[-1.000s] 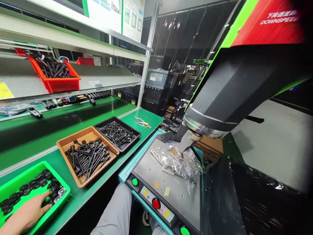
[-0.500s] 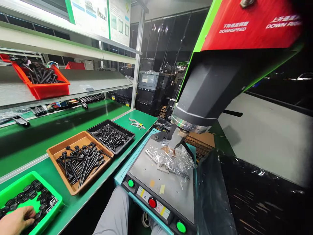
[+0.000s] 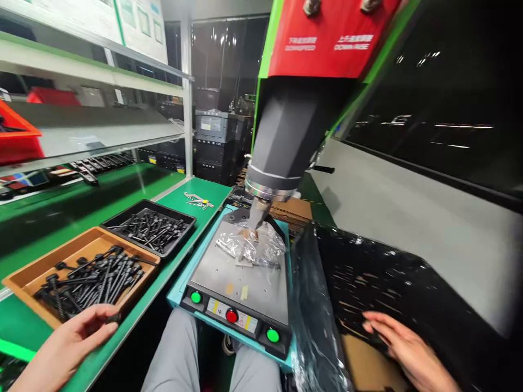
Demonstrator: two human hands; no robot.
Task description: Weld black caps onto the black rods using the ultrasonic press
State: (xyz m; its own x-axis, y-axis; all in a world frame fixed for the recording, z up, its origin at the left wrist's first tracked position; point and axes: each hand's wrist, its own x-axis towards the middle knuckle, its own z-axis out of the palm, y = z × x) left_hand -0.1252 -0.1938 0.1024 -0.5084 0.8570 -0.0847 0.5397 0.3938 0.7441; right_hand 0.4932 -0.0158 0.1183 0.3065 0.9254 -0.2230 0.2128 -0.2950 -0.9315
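Note:
My left hand [image 3: 75, 340] is over the green bench edge, beside the orange-brown tray [image 3: 30, 264], pinching a small black plastic part [image 3: 113, 319] between thumb and fingers. Long black screw-like pieces [image 3: 102, 277] lie heaped in that tray. On the right, my right hand [image 3: 402, 343] hangs above a box lined with black plastic [image 3: 321, 326], its fingers curled together. Something dark shows at its fingertips, too unclear to name. Between the hands stands a press machine [image 3: 281, 130], its metal tip [image 3: 258, 213] lowered over clear plastic film [image 3: 269, 245] on the grey base plate.
A black tray [image 3: 183, 231] of similar screw-like pieces and pliers [image 3: 199, 200] lie on the bench. A green bin [image 3: 16, 349] is at bottom left. Green buttons [image 3: 272, 335] and a red button [image 3: 231, 315] line the machine's front. A red bin [image 3: 18, 139] sits on the shelf.
My left hand has left the green bin and now carries a small black part beside the orange-brown tray. My right hand has come into view. The view has turned right.

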